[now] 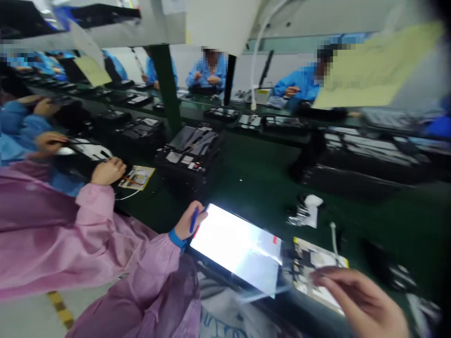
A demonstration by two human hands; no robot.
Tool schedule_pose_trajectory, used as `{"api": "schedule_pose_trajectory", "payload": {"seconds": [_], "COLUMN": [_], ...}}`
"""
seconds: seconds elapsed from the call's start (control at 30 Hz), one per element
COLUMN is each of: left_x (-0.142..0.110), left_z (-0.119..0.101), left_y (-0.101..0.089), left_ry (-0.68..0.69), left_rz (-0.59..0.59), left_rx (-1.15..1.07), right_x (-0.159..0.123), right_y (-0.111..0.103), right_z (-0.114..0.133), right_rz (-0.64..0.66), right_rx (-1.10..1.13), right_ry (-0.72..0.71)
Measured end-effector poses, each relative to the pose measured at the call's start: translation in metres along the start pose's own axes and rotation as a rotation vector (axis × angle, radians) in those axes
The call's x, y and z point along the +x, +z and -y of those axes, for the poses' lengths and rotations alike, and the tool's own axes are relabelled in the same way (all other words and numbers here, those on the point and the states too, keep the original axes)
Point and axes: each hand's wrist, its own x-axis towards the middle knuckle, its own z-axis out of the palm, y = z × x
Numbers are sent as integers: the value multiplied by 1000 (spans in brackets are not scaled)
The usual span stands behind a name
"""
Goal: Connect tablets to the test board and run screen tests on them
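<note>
A glowing white tablet [237, 246] lies tilted at the near edge of a dark green table [262, 171], and the other things are placed from it. The wearer's left hand [190, 220], in a pink sleeve with a blue wristband [176, 238], is closed on the tablet's upper left corner, with a blue pen [193, 220] at the fingers. The right hand [359, 295], blurred, is to the right of the tablet, apart from it, thumb and forefinger drawn close in a pinch; whether they hold anything cannot be told. A see-through strip [262, 295] blurs across the tablet's lower edge. Small red marks at two ends of the screen are too small to read. Right of the tablet lies a yellow-edged printed sheet [319, 258], its print illegible, with a white cable [334, 239] over it. Beyond the tablet, to the left, stands a stack of black trays [192, 150]. Below the tablet, grey cloth [225, 314] carries looping blue lettering, unreadable. High above it to the right, a yellow note [373, 70] bears faint, illegible writing. Left of the tablet, a neighbour's hand [108, 171] shows.
</note>
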Motion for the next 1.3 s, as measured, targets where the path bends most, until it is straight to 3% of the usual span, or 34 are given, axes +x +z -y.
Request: {"api": "schedule_pose_trajectory", "payload": {"seconds": [0.17, 0.37, 0.47, 0.63, 0.73, 0.9, 1.03, 1.1, 1.2, 1.23, 1.3], "left_x": [8, 9, 7, 4, 3, 5, 8, 9, 10, 10, 11], "left_z": [-1, -6, -7, -5, 0, 3, -1, -3, -4, -4, -5], "left_y": [0, 0, 1, 1, 0, 0, 0, -1, -3, -3, -4], "left_ry": [8, 19, 4, -5, -14, -30, 5, 8, -13, -24, -47], "left_rz": [-17, -28, -40, -60, -68, -56, -32, -37, -51, -51, -50], "left_rx": [19, 45, 49, 62, 41, 11, 30, 47, 60, 58, 51], "right_x": [-15, -26, -30, -32, -30, -16, 10, 37, 101, 127, 178], "right_y": [51, 105, 114, 116, 111, 91, 71, 56, 18, 2, -31], "right_z": [65, 84, 86, 86, 81, 63, 47, 34, 4, -8, -30], "right_rz": [262, 747, 833, 826, 734, 364, 282, 200, -88, -210, -426], "right_rx": [42, 24, 43, 75, 114, 163, 112, 13, -119, -162, -250], "right_ry": [-364, -443, -437, -469, -491, -352, -335, -376, -346, -287, -3]}}
